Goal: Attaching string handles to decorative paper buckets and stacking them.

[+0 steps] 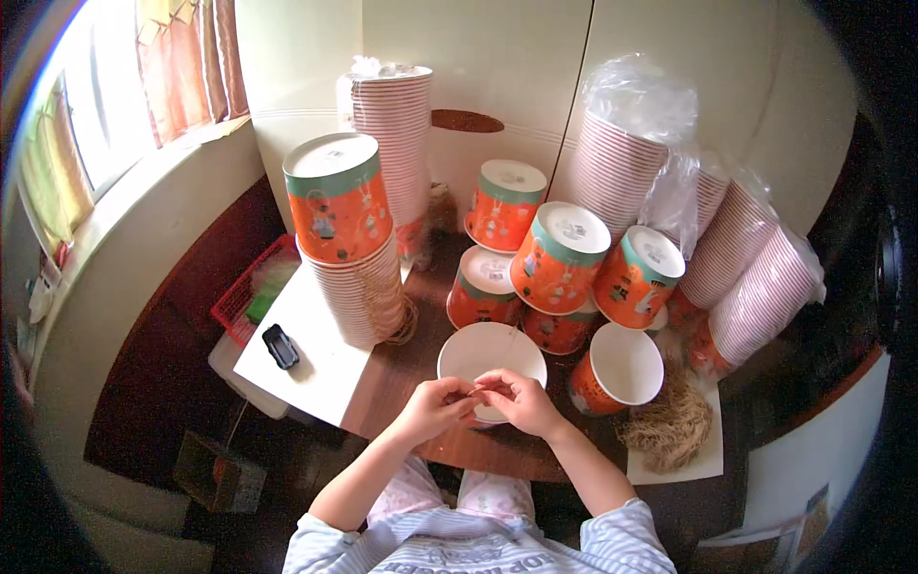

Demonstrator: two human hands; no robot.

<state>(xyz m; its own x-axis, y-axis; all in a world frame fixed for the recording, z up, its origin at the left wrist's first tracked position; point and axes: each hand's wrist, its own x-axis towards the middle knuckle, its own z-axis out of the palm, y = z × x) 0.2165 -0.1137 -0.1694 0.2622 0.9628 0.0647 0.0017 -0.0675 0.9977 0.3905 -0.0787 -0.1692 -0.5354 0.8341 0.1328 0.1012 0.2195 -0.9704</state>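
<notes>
Both hands meet above an open paper bucket (483,349) with a white inside, near the table's front edge. Fingers and thumb of my left hand (430,409) are pinched together, and those of my right hand (524,402) close against them. Whatever lies between the fingertips is too small to name. Just right of the hands, a second open bucket (626,368), orange outside and white inside, leans with its mouth toward me. A loose bundle of tan twine (672,423) lies beside it.
Upside-down orange buckets with green bands (561,253) are piled behind the hands. At left stands a nested stack (359,297); tall plastic-wrapped stacks (617,172) line the back and right. A small black object (280,346) and a red basket (234,306) are at left.
</notes>
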